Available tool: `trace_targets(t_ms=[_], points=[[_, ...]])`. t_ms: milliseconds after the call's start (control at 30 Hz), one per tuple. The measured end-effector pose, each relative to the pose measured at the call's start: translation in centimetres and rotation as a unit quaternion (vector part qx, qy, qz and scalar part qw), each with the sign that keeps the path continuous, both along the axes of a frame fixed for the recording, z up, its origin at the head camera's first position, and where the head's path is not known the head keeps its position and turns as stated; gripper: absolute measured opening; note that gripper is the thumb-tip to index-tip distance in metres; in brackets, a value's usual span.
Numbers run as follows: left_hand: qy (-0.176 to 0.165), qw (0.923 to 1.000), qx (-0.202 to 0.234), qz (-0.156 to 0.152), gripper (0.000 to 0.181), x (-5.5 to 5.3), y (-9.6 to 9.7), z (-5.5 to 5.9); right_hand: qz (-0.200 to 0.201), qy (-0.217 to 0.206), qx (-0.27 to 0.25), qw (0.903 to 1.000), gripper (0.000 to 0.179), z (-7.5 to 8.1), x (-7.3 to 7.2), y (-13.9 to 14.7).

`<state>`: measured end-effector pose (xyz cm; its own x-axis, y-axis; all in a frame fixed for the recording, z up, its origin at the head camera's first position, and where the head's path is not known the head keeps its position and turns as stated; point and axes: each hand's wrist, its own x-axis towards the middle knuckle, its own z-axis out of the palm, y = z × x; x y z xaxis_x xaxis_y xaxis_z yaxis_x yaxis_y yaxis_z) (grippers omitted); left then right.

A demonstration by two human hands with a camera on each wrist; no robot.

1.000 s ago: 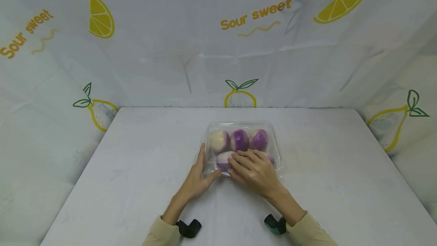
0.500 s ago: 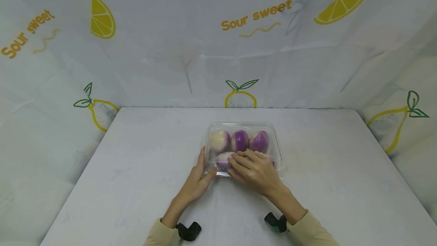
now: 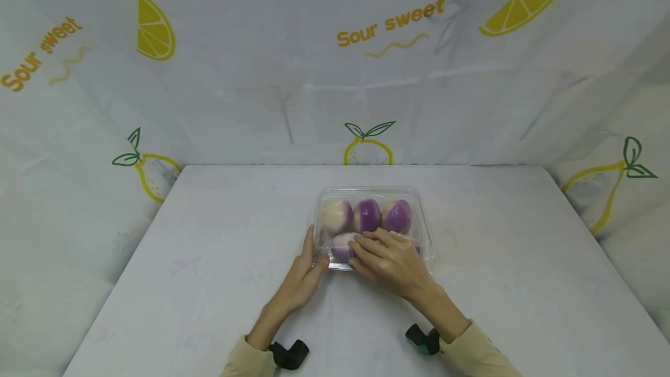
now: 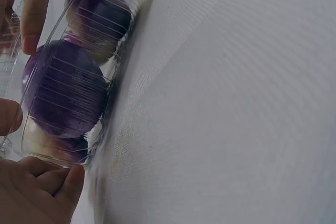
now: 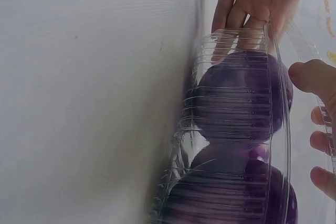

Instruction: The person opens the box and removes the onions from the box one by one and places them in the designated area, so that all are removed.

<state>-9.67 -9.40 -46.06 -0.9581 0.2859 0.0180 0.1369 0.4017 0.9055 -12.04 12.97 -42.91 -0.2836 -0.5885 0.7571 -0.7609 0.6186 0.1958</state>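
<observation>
A clear plastic box (image 3: 426, 231) holding several purple-and-white turnips (image 3: 367, 214) lies on the white table in the head view. My left hand (image 3: 300, 278) grips its near left corner, fingers along the side and thumb on the near edge. In the left wrist view, the left fingers (image 4: 47, 187) bend against the box's end wall. My right hand (image 3: 392, 263) rests over the near row of turnips with its fingers lightly bent, covering part of that row. The right thumb (image 5: 310, 74) is by the box's near rim in the right wrist view. Whether the lid is fastened I cannot tell.
The white tabletop (image 3: 209, 237) extends on both sides of the box. Behind it hangs a pale cloth backdrop (image 3: 251, 63) printed with lemons and lettering. Black wrist devices (image 3: 289, 354) sit at both sleeves.
My left thumb has shifted left along the near edge toward the box's corner, and the left fingers have slid slightly nearer. The right hand and the box have stayed almost still.
</observation>
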Motion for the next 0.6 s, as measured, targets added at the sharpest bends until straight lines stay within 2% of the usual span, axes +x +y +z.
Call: trace_targets(t_ms=[167,267,500,600], points=[[0.013,0.9999,-0.002,-0.008,0.073,-0.1,-0.2,0.0,0.002,-0.002,0.004,1.0000,0.025,0.2,-0.1,0.1],[0.010,0.9998,-0.015,-0.010,0.074,-0.2,-0.4,0.0,-0.004,-0.009,0.007,0.9999,0.031,0.2,0.0,0.1],[0.003,0.9998,-0.016,0.008,0.088,-0.3,-0.6,-0.2,-0.063,-0.046,0.001,0.9970,0.041,0.4,0.9,0.0],[0.004,0.9999,-0.009,0.008,0.095,-0.3,-0.5,-0.4,-0.072,-0.053,-0.010,0.9960,0.041,0.6,1.2,0.0]])
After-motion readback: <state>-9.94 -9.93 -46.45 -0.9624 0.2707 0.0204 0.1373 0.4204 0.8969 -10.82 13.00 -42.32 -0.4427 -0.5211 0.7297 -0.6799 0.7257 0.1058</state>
